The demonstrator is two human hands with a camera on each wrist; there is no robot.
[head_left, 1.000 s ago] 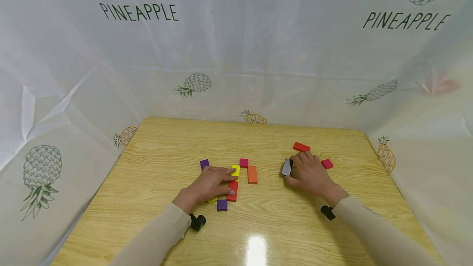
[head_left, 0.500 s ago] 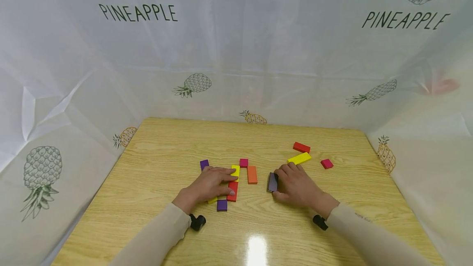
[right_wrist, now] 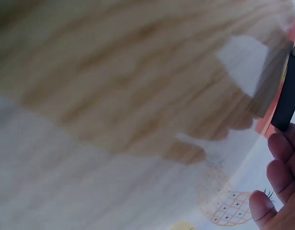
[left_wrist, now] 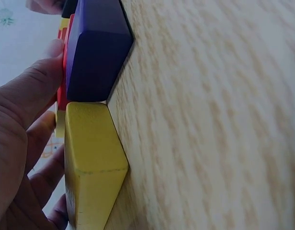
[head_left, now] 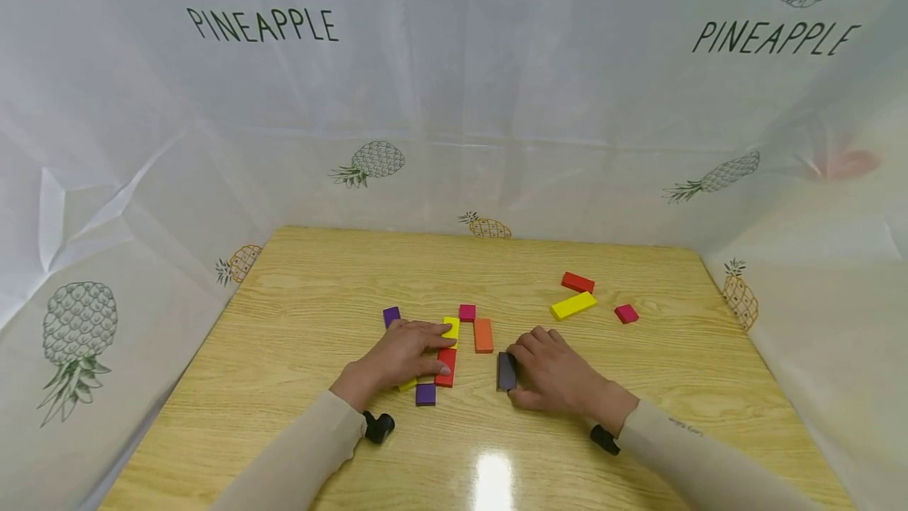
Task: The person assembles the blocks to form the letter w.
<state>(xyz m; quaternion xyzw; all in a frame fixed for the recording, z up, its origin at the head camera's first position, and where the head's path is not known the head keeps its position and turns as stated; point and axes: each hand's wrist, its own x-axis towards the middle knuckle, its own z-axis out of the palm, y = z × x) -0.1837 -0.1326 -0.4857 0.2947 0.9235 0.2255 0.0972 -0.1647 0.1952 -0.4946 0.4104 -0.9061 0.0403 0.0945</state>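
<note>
My right hand (head_left: 560,373) pinches a dark grey block (head_left: 506,371) between thumb and fingers, close over the table. In the right wrist view the block (right_wrist: 286,98) appears as a dark bar at the fingertips. My left hand (head_left: 397,352) rests on a group of blocks with its fingers extended: two fingers lie on a yellow block (head_left: 451,321) and the thumb on a red block (head_left: 447,356). A purple block (left_wrist: 102,52) and another yellow block (left_wrist: 97,139) stand end to end beside it in the left wrist view. The palm hides part of the group.
An orange block (head_left: 483,336) and a small magenta block (head_left: 467,312) lie right of the left hand. Farther right are a red block (head_left: 578,282), a yellow block (head_left: 574,306) and a magenta block (head_left: 627,314). A pineapple-print sheet (head_left: 440,101) borders the wooden table (head_left: 340,266).
My right hand has carried the dark grey block left and toward the near side, uncovering the yellow block at the right. The left hand has stayed in place on its blocks.
</note>
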